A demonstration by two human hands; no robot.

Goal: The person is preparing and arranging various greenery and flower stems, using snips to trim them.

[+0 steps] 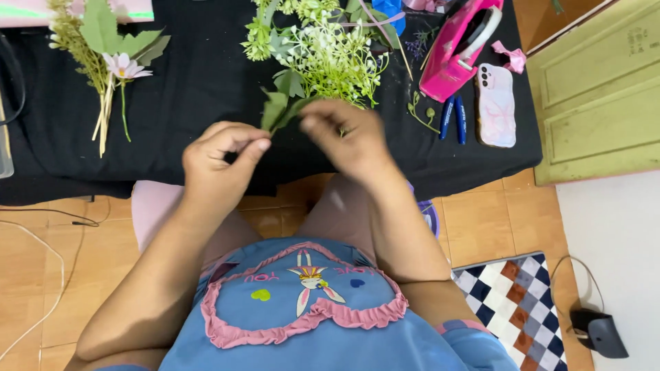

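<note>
Both hands meet over the near edge of a black cloth-covered table (199,82). My left hand (220,161) pinches the bottom of a green leafy stem (278,110) between thumb and fingers. My right hand (347,137) grips the same stem just to the right, fingers curled and slightly blurred. The stem belongs to a bunch of pale green and white artificial flowers (323,55) lying on the cloth just beyond the hands.
A small bundle with a pink daisy (113,62) lies at the far left. A pink tape dispenser (457,48), blue-handled pliers (452,118) and a phone in a pale case (496,104) sit at the right. A green door (598,89), checked mat (519,306) and tiled floor surround.
</note>
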